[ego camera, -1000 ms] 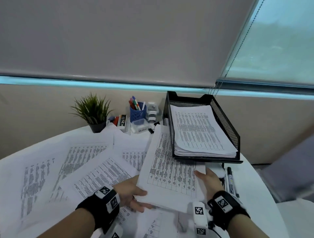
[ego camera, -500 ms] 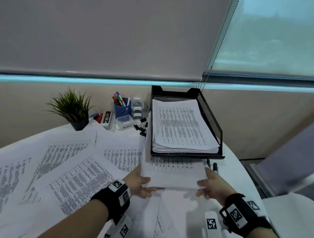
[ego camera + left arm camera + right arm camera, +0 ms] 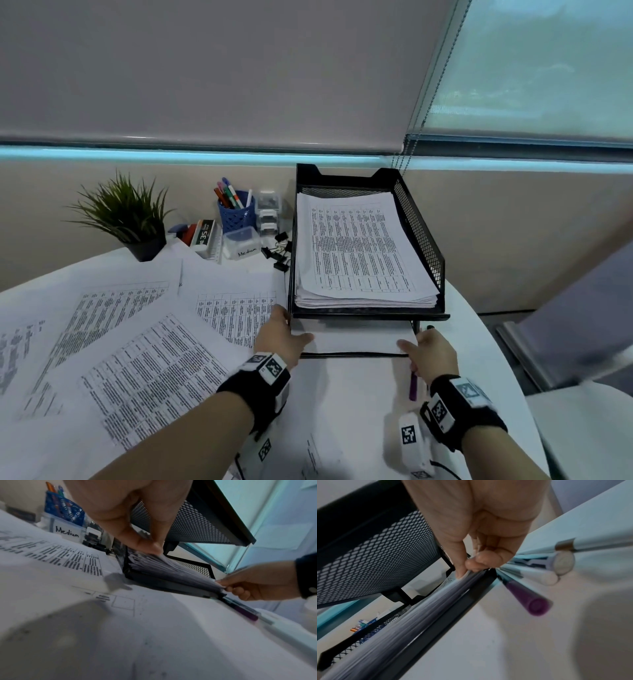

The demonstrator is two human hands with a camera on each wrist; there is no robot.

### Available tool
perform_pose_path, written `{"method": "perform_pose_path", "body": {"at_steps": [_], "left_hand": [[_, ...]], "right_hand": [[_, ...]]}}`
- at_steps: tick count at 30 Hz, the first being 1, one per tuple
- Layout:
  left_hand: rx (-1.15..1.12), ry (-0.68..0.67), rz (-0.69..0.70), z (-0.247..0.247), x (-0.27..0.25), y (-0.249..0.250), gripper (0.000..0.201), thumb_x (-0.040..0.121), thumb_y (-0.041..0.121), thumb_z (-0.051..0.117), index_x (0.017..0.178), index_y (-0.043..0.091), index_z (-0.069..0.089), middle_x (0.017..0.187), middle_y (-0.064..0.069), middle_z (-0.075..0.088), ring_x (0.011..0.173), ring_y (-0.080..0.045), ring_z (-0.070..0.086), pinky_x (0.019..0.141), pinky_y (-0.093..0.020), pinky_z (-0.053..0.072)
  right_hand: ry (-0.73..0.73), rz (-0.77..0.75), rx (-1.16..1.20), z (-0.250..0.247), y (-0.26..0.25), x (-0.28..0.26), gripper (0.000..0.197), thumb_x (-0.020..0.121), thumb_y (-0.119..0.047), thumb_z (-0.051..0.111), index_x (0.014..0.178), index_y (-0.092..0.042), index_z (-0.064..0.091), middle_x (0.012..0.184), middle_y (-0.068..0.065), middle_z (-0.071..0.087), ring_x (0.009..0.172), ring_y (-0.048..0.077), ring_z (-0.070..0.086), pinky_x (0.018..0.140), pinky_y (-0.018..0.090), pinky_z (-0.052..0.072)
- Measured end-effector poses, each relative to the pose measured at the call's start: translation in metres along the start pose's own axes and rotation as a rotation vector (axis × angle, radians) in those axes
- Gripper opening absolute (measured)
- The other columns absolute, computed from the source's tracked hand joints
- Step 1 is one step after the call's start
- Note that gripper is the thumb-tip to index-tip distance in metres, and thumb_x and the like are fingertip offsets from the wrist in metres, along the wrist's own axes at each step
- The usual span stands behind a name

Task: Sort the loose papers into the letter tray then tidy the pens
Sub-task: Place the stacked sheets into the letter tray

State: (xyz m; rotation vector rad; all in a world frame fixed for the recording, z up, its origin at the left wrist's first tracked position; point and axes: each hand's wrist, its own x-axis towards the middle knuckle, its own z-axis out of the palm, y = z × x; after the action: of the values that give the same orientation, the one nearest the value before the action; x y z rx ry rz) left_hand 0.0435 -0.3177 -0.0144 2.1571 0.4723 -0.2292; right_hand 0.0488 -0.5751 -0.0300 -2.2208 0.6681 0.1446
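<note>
A black mesh letter tray (image 3: 421, 233) with two tiers stands at the table's back right; its upper tier carries a thick pile of printed sheets (image 3: 359, 253). A stack of papers (image 3: 356, 337) lies mostly inside the lower tier, with its near edge sticking out. My left hand (image 3: 284, 337) pinches the stack's left corner, thumb on top. My right hand (image 3: 426, 349) pinches the right corner (image 3: 462, 574). A purple pen (image 3: 413, 387) and other loose pens (image 3: 559, 563) lie just right of the tray under my right hand. Many loose printed sheets (image 3: 147, 370) cover the table's left side.
A blue pen cup (image 3: 238, 214) with several pens stands behind the sheets, beside a clear box labelled Medium (image 3: 241, 245), black binder clips (image 3: 279, 251) and a potted plant (image 3: 126, 212). The round table's edge (image 3: 507, 370) curves close to my right hand.
Both hands carried the paper stack forward and down, from over the table into the tray's lower tier. The camera view shifted right and dipped.
</note>
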Motion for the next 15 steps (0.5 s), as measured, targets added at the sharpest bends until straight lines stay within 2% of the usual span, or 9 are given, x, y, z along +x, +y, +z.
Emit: {"method": "perform_pose_path", "body": {"at_steps": [2,5,6,8,9,11,13,15], "left_hand": [[0.119,0.011,0.048,-0.001,0.001,-0.003,0.032,0.077,0.032,0.069,0.091,0.020,0.043,0.082,-0.002,0.063,0.072,-0.026,0.064,0.063,-0.032,0.052],[0.067,-0.042,0.055,-0.006,0.000,-0.004,0.007,0.084,0.029,0.062,0.088,0.025,0.057,0.088,-0.002,0.068,0.077,-0.027,0.068,0.068,-0.037,0.058],[0.018,-0.068,0.047,-0.008,-0.001,-0.005,0.006,0.086,0.029,0.059,0.091,0.026,0.061,0.088,-0.003,0.069,0.077,-0.028,0.068,0.067,-0.037,0.058],[-0.065,-0.135,0.050,-0.014,-0.004,-0.010,0.016,0.091,0.028,0.053,0.100,0.023,0.064,0.084,-0.004,0.067,0.065,-0.028,0.064,0.056,-0.033,0.053],[-0.098,-0.163,0.059,-0.019,-0.006,-0.013,0.018,0.092,0.026,0.051,0.102,0.021,0.064,0.082,-0.004,0.065,0.060,-0.025,0.060,0.052,-0.031,0.051],[-0.131,-0.174,0.075,-0.032,-0.013,-0.021,0.016,0.091,0.019,0.050,0.102,0.021,0.062,0.087,-0.005,0.063,0.061,-0.020,0.057,0.052,-0.031,0.052],[-0.113,-0.136,0.082,-0.047,-0.017,-0.035,0.016,0.090,0.017,0.052,0.103,0.021,0.060,0.094,-0.003,0.064,0.066,-0.019,0.057,0.061,-0.033,0.054],[-0.020,-0.090,0.085,-0.065,-0.021,-0.053,0.015,0.090,0.022,0.052,0.103,0.024,0.058,0.094,0.001,0.066,0.070,-0.017,0.060,0.070,-0.032,0.054]], "right_hand": [[0.022,0.015,-0.019,0.001,0.002,0.002,0.032,0.078,-0.028,0.072,0.088,-0.007,0.051,0.074,0.011,0.064,0.051,0.020,0.057,0.057,0.028,0.045],[0.028,0.010,-0.105,-0.001,0.001,0.002,0.035,0.079,-0.034,0.072,0.088,-0.008,0.051,0.081,0.006,0.060,0.073,0.023,0.055,0.066,0.030,0.039],[0.038,0.011,-0.111,-0.002,-0.001,-0.001,0.035,0.079,-0.034,0.072,0.089,-0.007,0.051,0.082,0.005,0.058,0.077,0.024,0.054,0.067,0.030,0.038],[0.075,-0.008,-0.078,-0.004,-0.006,-0.012,0.035,0.081,-0.033,0.070,0.094,-0.007,0.050,0.084,0.005,0.055,0.080,0.025,0.052,0.069,0.030,0.036],[0.096,-0.029,-0.058,-0.004,-0.009,-0.018,0.033,0.083,-0.032,0.068,0.095,-0.007,0.050,0.085,0.005,0.055,0.080,0.025,0.052,0.070,0.030,0.035],[0.079,-0.113,-0.032,-0.002,-0.018,-0.034,0.026,0.084,-0.030,0.066,0.090,-0.008,0.053,0.082,0.005,0.059,0.075,0.026,0.055,0.067,0.030,0.036],[-0.018,-0.217,-0.006,0.006,-0.026,-0.052,0.017,0.085,-0.023,0.065,0.077,-0.010,0.057,0.074,0.002,0.062,0.067,0.022,0.056,0.060,0.028,0.038],[-0.155,-0.280,0.017,0.018,-0.033,-0.072,0.021,0.085,-0.017,0.065,0.067,-0.013,0.054,0.066,-0.002,0.058,0.059,0.016,0.051,0.053,0.023,0.036]]}}
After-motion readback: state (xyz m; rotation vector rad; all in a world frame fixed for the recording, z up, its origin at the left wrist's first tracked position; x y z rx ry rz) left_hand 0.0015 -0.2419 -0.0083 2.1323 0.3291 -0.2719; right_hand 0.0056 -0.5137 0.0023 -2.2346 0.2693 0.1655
